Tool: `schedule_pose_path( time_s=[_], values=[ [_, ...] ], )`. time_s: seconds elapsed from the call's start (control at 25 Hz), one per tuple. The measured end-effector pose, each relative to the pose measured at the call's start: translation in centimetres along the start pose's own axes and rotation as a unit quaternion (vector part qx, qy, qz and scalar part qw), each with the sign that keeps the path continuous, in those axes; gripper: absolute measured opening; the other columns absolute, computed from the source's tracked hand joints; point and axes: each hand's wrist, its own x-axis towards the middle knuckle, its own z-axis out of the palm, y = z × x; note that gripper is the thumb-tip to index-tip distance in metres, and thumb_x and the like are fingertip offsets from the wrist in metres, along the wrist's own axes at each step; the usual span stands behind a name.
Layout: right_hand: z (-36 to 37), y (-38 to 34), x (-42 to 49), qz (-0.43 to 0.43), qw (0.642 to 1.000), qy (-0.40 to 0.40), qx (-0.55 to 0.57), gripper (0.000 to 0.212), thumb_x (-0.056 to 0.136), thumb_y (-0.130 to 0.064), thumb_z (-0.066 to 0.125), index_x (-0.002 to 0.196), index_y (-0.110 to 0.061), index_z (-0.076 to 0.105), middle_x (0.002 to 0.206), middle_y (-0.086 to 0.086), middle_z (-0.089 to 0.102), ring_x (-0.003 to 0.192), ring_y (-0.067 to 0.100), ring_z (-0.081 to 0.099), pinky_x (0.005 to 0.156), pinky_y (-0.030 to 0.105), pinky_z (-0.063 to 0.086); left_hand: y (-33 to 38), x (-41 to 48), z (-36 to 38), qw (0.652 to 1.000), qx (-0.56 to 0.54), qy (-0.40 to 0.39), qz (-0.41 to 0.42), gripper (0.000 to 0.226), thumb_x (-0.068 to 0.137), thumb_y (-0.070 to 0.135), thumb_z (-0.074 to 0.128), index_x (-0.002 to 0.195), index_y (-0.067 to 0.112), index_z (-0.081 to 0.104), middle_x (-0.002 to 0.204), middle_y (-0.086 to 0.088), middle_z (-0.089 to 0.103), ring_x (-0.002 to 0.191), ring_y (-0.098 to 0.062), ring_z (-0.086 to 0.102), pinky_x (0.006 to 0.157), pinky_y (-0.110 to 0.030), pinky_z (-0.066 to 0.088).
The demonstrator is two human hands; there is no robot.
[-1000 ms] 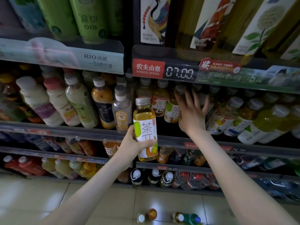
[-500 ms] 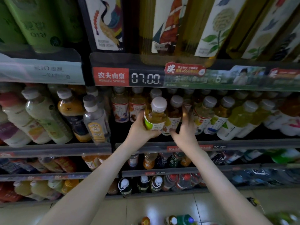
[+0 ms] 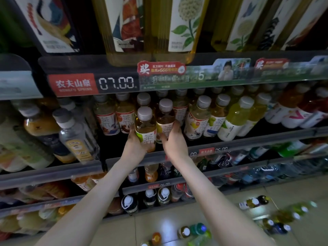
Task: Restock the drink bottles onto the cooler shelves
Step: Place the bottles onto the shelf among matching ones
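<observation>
Fingers [image 3: 131,130] of the left hand [image 3: 135,148] curl round a green-labelled tea bottle [image 3: 145,128], held upright at the front edge of the middle cooler shelf [image 3: 248,137]. Just beside it, the right hand [image 3: 174,141] grips a second tea bottle [image 3: 165,119]. White-capped bottles stand behind and to both sides. Overhead, a price strip [image 3: 117,83] reads 07.00. Loose bottles [image 3: 193,229] lie on the tiled floor [image 3: 159,221].

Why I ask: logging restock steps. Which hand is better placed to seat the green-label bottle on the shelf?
Left. The left hand grips the green-label bottle at the shelf front; the right hand holds the neighbouring bottle in the row.
</observation>
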Motion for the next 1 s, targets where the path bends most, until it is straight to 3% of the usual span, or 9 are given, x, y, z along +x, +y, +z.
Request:
schedule_pose_path(
  time_s=[0.12,0.24,0.36,0.52,0.64,0.84,1.0],
  values=[
    [-1.0,0.3,-0.9,-0.03,0.999,-0.013,-0.03,0.073,0.093,-0.021,0.056,0.151,-0.013,0.012,0.142,0.016,0.04,0.123,0.031,0.05,0.097,0.041,0.048,0.5,-1.4,0.8,0.998,0.013,0.057,0.02,0.112,0.077,0.012,0.075,0.148,0.004,-0.01,0.15,-0.027,0.018,0.135,-0.041,0.031,0.105,-0.041,0.033],
    [-3.6,0.9,-1.8,-0.062,0.996,0.007,-0.061,0.074,0.094,-0.017,0.055,0.152,-0.012,0.01,0.149,0.015,0.03,0.132,0.028,0.039,0.104,0.035,0.038,1.5,-3.6,2.0,0.979,0.065,0.158,0.114,0.106,0.077,0.017,0.075,0.149,0.002,-0.002,0.149,-0.033,0.011,0.136,-0.05,0.017,0.109,-0.057,0.024],
    [-6.9,2.6,-2.7,-0.079,0.995,-0.001,-0.065,0.071,0.092,-0.013,0.057,0.15,-0.01,0.017,0.148,0.013,0.031,0.132,0.028,0.037,0.102,0.034,0.039,3.1,-5.5,3.6,0.945,0.155,0.18,0.223,0.096,0.073,0.016,0.076,0.146,0.003,0.014,0.147,-0.035,0.014,0.134,-0.051,0.018,0.107,-0.06,0.021],
    [-13.1,6.3,-3.0,-0.057,0.993,-0.028,-0.098,0.063,0.094,-0.011,0.053,0.149,-0.011,0.022,0.15,0.01,0.03,0.134,0.026,0.036,0.102,0.036,0.042,6.8,-7.7,6.6,0.907,0.219,0.111,0.341,0.061,0.077,0.012,0.07,0.132,0.011,0.043,0.146,-0.027,0.02,0.132,-0.045,0.021,0.103,-0.06,0.03],
    [-18.1,10.2,-2.6,-0.05,0.993,-0.023,-0.106,0.06,0.094,-0.011,0.052,0.148,-0.011,0.026,0.148,0.009,0.032,0.132,0.027,0.038,0.098,0.035,0.042,9.8,-8.0,10.0,0.892,0.248,0.035,0.376,0.046,0.082,0.01,0.065,0.125,0.015,0.049,0.14,-0.024,0.034,0.125,-0.042,0.033,0.099,-0.056,0.04],
    [-25.6,17.6,-0.9,-0.048,0.995,-0.031,-0.08,0.056,0.096,-0.015,0.049,0.147,-0.016,0.026,0.149,0.006,0.031,0.126,0.024,0.044,0.093,0.036,0.046,15.5,-8.5,17.7,0.91,0.278,-0.054,0.303,0.048,0.097,0.02,0.043,0.144,0.023,0.034,0.147,-0.011,0.028,0.132,-0.031,0.031,0.105,-0.037,0.033],
    [-31.4,22.9,0.3,-0.069,0.992,-0.05,-0.092,0.05,0.099,-0.018,0.045,0.147,-0.015,0.031,0.147,0.006,0.035,0.123,0.026,0.047,0.089,0.037,0.046,20.5,-9.4,25.3,0.923,0.231,-0.096,0.293,0.045,0.097,0.012,0.042,0.14,0.025,0.043,0.136,-0.003,0.046,0.123,-0.024,0.046,0.096,-0.031,0.041]
  ],
)
